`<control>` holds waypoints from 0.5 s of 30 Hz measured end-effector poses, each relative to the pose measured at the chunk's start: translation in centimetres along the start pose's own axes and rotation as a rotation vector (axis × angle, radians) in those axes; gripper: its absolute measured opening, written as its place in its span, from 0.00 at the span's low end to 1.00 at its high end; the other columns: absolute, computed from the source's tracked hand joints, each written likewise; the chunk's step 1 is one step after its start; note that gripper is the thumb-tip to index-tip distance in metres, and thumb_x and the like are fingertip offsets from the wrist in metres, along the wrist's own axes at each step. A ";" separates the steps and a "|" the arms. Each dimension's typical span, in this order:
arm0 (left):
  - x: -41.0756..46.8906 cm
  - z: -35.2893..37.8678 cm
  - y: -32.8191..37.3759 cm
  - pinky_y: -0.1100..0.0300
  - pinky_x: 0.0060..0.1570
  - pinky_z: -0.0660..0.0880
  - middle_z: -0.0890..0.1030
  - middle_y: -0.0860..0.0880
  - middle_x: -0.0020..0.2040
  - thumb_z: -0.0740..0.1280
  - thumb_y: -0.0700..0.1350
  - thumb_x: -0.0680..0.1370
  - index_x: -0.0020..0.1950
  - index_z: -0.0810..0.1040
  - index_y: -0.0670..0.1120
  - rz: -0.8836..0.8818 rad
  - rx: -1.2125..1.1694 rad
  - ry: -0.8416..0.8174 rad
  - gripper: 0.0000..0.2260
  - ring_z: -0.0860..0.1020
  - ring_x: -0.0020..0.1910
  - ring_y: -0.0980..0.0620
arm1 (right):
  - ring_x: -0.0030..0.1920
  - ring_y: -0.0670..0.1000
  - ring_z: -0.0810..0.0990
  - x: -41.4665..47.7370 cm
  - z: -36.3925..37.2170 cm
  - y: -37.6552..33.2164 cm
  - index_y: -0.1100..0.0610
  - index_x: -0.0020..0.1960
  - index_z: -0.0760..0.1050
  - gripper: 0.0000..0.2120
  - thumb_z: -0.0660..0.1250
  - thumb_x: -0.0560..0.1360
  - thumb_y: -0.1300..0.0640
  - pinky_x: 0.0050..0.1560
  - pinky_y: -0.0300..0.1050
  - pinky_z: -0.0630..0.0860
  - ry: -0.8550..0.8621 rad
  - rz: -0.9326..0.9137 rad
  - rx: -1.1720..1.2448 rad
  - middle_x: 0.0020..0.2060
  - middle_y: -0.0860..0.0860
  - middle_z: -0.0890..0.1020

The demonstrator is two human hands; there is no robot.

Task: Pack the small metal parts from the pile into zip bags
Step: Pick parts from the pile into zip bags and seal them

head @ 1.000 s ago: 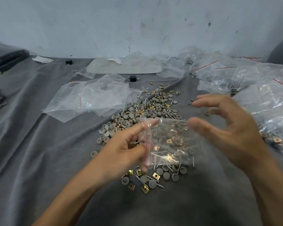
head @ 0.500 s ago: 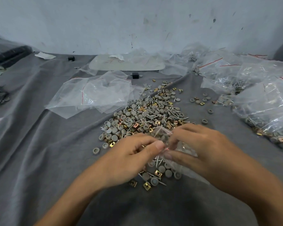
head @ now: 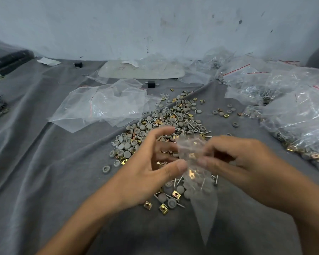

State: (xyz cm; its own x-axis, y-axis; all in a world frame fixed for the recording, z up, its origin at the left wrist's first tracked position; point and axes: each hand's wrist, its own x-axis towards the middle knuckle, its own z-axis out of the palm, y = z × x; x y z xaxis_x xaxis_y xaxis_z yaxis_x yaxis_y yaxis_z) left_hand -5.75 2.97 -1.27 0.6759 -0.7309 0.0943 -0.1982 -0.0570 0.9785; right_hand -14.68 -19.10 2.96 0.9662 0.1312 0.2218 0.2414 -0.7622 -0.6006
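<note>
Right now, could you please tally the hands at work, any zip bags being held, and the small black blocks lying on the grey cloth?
hands: 2 (left hand, right hand)
held zip bag: 1
small black blocks: 2
total: 5

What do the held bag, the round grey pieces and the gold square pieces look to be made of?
The zip bag looks like thin, clear, glossy plastic film: parts show through it and it crumples. The round grey caps are matte with no shine, probably plastic or rubber. The gold square clips look like metal, likely brass-coloured plating, given their bright reflections.
</note>
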 end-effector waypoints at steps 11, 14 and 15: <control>-0.1 1.5 -0.3 0.48 0.63 0.77 0.84 0.48 0.57 0.63 0.37 0.77 0.72 0.67 0.56 -0.124 -0.034 -0.141 0.25 0.82 0.57 0.46 | 0.32 0.50 0.77 -0.2 -0.8 0.2 0.51 0.44 0.79 0.16 0.71 0.71 0.38 0.33 0.49 0.74 0.068 0.024 0.317 0.34 0.53 0.81; -0.2 1.7 0.0 0.53 0.63 0.77 0.82 0.51 0.57 0.62 0.38 0.78 0.73 0.68 0.55 -0.101 -0.049 -0.142 0.25 0.80 0.61 0.51 | 0.39 0.65 0.78 -0.3 -0.6 0.4 0.50 0.48 0.80 0.16 0.70 0.72 0.38 0.40 0.64 0.76 0.010 0.040 0.367 0.37 0.59 0.82; -0.2 1.9 0.0 0.56 0.62 0.76 0.82 0.53 0.58 0.63 0.39 0.79 0.73 0.68 0.56 -0.092 -0.056 -0.155 0.24 0.79 0.62 0.54 | 0.40 0.68 0.77 -0.3 -0.4 0.5 0.50 0.48 0.80 0.17 0.69 0.72 0.37 0.40 0.68 0.74 0.016 0.042 0.389 0.37 0.61 0.81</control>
State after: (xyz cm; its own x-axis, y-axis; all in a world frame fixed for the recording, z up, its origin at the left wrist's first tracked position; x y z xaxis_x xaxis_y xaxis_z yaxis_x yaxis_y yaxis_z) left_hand -7.25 1.82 -1.64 0.5708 -0.8208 -0.0213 -0.0974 -0.0935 0.9908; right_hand -14.87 -19.76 2.90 0.9751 0.0926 0.2014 0.2212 -0.4691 -0.8550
